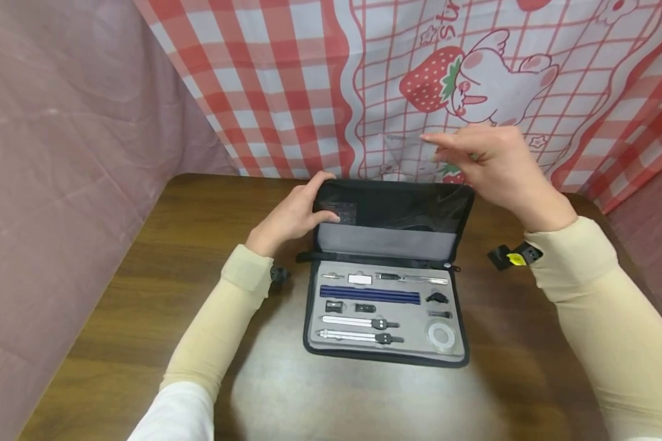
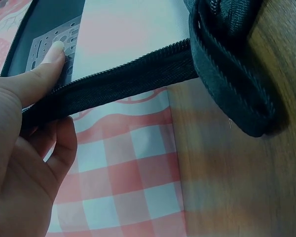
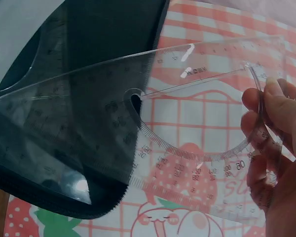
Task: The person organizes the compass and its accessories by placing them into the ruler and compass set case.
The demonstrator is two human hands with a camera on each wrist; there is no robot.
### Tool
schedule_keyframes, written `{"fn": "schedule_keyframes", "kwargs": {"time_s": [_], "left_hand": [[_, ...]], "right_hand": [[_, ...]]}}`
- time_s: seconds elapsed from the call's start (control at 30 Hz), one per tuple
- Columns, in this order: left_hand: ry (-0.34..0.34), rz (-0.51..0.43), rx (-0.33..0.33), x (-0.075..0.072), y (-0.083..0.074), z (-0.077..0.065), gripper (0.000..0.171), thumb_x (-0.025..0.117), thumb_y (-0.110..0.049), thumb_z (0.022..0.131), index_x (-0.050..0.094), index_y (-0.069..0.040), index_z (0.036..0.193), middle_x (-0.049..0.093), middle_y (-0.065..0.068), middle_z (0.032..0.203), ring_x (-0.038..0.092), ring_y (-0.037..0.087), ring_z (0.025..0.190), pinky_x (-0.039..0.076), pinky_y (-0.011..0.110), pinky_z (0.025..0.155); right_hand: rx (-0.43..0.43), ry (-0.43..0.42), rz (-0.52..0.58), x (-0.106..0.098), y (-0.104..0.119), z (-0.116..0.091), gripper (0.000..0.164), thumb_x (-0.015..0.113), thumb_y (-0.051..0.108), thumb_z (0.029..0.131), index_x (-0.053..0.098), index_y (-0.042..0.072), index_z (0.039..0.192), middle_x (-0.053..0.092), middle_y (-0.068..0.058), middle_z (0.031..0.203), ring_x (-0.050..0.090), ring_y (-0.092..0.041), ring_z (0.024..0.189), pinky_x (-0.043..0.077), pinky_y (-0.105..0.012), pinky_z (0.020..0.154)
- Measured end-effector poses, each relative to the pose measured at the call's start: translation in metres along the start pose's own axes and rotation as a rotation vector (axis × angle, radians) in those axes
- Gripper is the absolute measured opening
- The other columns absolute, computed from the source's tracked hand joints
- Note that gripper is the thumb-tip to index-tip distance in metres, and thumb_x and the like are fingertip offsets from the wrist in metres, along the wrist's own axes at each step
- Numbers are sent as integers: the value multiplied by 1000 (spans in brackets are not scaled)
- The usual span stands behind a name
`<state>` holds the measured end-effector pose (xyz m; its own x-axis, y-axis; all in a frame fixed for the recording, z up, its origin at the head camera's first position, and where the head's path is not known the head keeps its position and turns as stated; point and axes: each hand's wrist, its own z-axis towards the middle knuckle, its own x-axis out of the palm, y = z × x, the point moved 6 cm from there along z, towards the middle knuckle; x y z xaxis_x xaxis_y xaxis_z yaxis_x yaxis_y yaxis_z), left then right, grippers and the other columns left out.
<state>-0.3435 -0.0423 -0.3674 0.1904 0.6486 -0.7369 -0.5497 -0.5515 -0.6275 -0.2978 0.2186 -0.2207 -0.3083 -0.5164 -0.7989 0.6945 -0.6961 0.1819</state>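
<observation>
A black zip case lies open on the table, its lid raised at the back. My left hand grips the lid's left edge, thumb on the inner face and fingers behind. By that thumb, a clear template with cut-out shapes shows in the lid pocket. My right hand, above the lid's right corner, pinches a clear set square with a protractor scale by one end. The set square's other end overlaps the lid in the right wrist view. In the grey tray are two compasses and dark blue pencils.
The tray also holds a white eraser, a sharpener, a mechanical pencil and a round clear piece. A strap loop sticks out at the case's left. Behind the wooden table hangs a red checked cloth.
</observation>
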Motion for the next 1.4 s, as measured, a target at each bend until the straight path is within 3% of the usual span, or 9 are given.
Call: {"fn": "schedule_keyframes", "kwargs": {"time_s": [0.13, 0.37, 0.7, 0.77, 1.03, 1.2, 1.4], "left_hand": [[3, 16, -6, -1, -1, 0, 71, 78, -25, 87, 36, -13, 143, 63, 9, 116, 60, 18, 100, 48, 40, 94], [8, 31, -5, -3, -2, 1, 72, 77, -26, 88, 35, -11, 144, 63, 11, 119, 61, 20, 104, 47, 41, 96], [9, 32, 3, -1, 0, 2, 72, 76, -27, 88, 35, -12, 145, 63, 10, 119, 60, 19, 102, 46, 41, 97], [12, 32, 3, 0, 0, 2, 72, 77, -27, 88, 35, -12, 145, 63, 11, 120, 60, 19, 103, 46, 41, 97], [14, 33, -18, -1, 0, 2, 73, 76, -27, 88, 34, -11, 146, 61, 13, 126, 59, 22, 110, 44, 43, 101], [19, 37, -18, 0, 1, 2, 74, 76, -27, 88, 34, -12, 146, 61, 14, 126, 60, 23, 110, 44, 43, 101], [23, 30, -11, 1, 3, 1, 74, 77, -27, 87, 34, -12, 146, 61, 12, 126, 59, 21, 108, 45, 42, 101]], "right_hand": [[-44, 70, -33, 10, 6, 6, 45, 71, -8, 87, 71, 15, 125, 72, -8, 91, 61, -18, 78, 45, -33, 66], [-168, 181, -67, 28, 17, 10, 41, 74, -4, 85, 73, 15, 121, 71, -6, 88, 61, -19, 75, 52, -38, 66], [-213, 312, -19, 72, 8, -11, 42, 78, -1, 83, 73, 13, 122, 71, -1, 90, 65, -14, 78, 54, -37, 67], [-209, 286, -20, 67, 11, -9, 42, 78, -1, 83, 73, 13, 122, 71, -1, 90, 64, -15, 78, 54, -38, 67], [-244, 43, -56, 18, 29, 13, 42, 72, -9, 86, 72, 11, 123, 64, -7, 78, 51, -19, 68, 44, -36, 62], [-273, 72, -86, 23, 28, 8, 41, 75, -8, 83, 73, 10, 120, 65, -7, 76, 53, -20, 68, 47, -36, 63], [-305, 87, -84, 34, 25, 1, 41, 79, -8, 79, 75, 9, 117, 73, -9, 86, 61, -23, 73, 52, -39, 67]]}}
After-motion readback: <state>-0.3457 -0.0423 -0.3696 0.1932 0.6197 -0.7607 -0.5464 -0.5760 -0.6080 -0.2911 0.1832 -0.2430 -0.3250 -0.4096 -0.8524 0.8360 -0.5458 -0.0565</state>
